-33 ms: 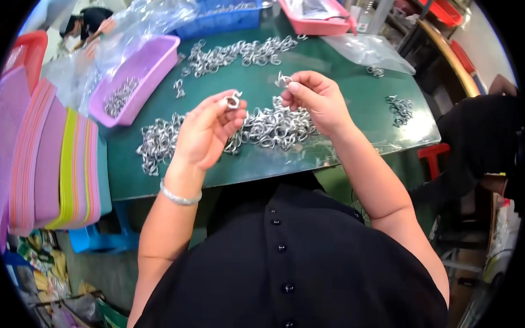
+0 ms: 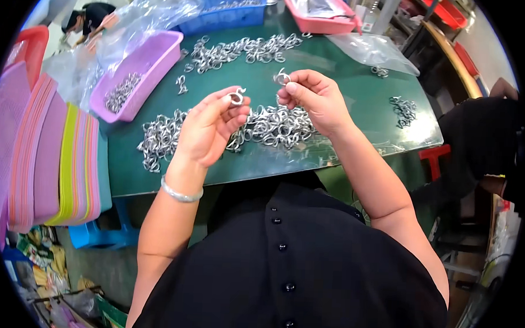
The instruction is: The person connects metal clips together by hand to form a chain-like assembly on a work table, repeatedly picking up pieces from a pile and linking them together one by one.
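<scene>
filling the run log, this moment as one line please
left hand: holds metal ring; right hand: holds another ring; nearby: ring pile, green table

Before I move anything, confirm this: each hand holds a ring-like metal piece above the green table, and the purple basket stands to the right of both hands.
Wrong side: the head view shows the purple basket left of both the left hand and right hand. Each does hold a ring-like metal piece above the green table.

Bright light leaves glare on the table [image 2: 357,89]
</scene>
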The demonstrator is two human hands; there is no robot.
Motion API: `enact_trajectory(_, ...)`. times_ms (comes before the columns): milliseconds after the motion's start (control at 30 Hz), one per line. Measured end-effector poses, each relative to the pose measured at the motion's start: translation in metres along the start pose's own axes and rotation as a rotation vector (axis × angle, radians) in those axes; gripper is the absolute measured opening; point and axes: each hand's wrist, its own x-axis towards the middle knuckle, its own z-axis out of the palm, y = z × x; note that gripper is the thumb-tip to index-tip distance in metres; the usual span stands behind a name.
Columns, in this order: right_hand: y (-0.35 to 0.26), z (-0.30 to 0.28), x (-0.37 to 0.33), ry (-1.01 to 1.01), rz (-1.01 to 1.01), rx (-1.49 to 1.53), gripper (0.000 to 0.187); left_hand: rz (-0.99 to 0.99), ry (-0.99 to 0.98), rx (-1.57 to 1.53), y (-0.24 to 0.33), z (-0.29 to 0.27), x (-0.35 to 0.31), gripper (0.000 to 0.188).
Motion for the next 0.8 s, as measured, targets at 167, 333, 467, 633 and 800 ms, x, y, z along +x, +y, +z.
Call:
enact_trajectory(167, 0.010, 0.019, 0.015, -0.090, -0.010, -0.086, 0.015, 0.006, 0.040, 0.024, 0.001, -0.011, 0.005, 0.028)
enact_trajectory(333, 0.014, 0.019, 0.027, -0.148, 0.055, -0.131, 0.015, -0.010, 0.053, 0.003, 0.000, -0.015, 0.017, 0.029)
enact_trajectory(467, 0.020, 0.018, 0.033, -0.145, 0.074, -0.143, 0.016, -0.020, 0.027, -0.028, -0.003, -0.018, 0.022, 0.029)
enact_trajectory(633, 0.032, 0.014, 0.037, -0.187, 0.101, -0.072, 0.015, -0.016, 0.065, -0.045, -0.004, -0.020, 0.023, 0.026)
enact_trajectory(800, 0.035, 0.015, 0.035, -0.188, 0.164, -0.021, 0.015, -0.022, 0.080, -0.068, -0.008, -0.022, 0.023, 0.024)
